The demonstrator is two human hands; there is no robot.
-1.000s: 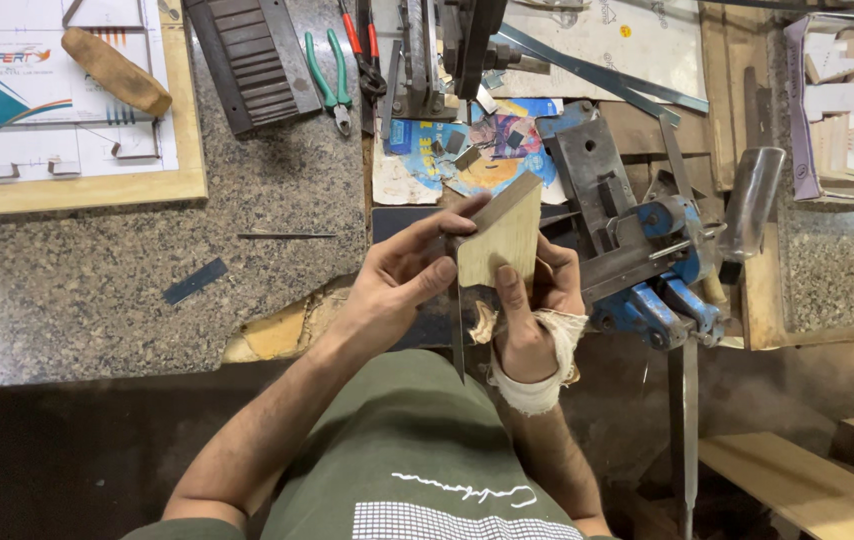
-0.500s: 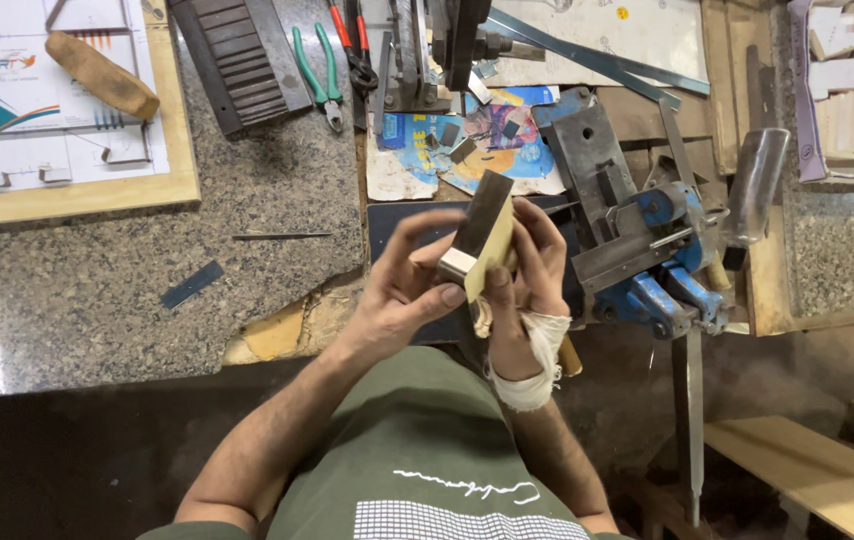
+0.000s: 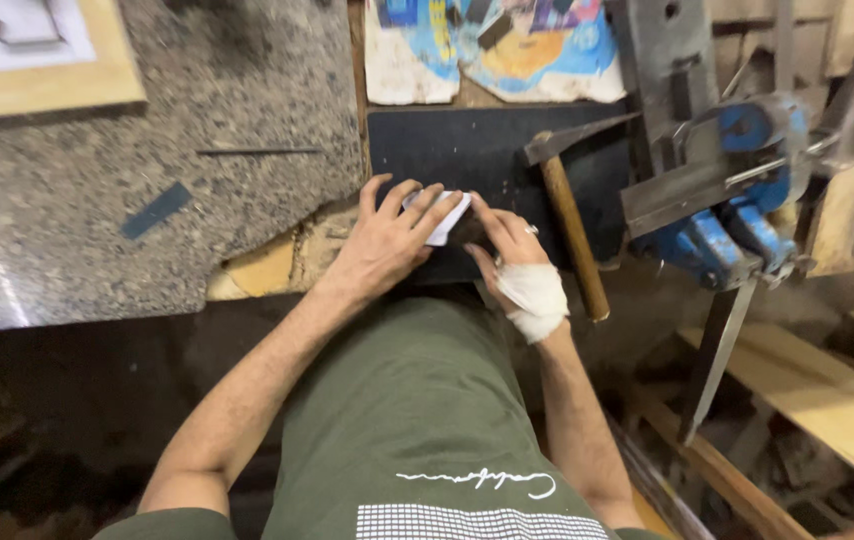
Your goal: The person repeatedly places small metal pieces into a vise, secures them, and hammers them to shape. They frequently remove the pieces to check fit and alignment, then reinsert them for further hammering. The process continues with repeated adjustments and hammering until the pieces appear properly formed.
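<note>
Two hands, left hand [image 3: 387, 245] and bandaged right hand [image 3: 517, 262], one pale flat piece [image 3: 442, 218] under them, one black mat [image 3: 467, 150], one hammer [image 3: 567, 215], one blue vise [image 3: 737, 200], one thin rod [image 3: 257, 151], one blue strip [image 3: 157, 210].

both hands [image 3: 392, 240] [image 3: 512, 255] on a small pale block [image 3: 439, 218] atop black mat [image 3: 487, 150]
</note>
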